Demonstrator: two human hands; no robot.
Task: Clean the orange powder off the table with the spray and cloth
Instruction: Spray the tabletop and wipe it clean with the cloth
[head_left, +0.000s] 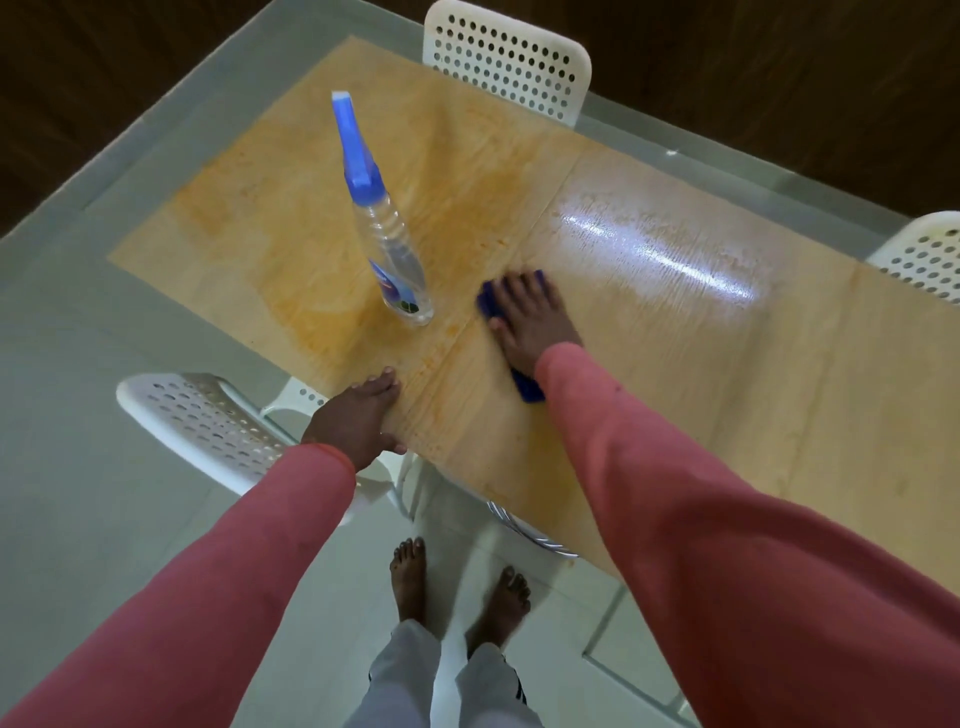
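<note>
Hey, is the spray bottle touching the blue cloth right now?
Apart. The head view shows a strip of bare table between the base of the spray bottle and the near edge of the blue cloth, which the right hand presses flat.

The spray bottle (387, 244) stands on the table (675, 364), just left of the cloth (488, 301).

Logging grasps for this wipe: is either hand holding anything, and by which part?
Nothing is gripped. The right hand presses flat on the middle of the blue cloth. The left hand rests on the table edge. The spray bottle stands untouched.
</note>
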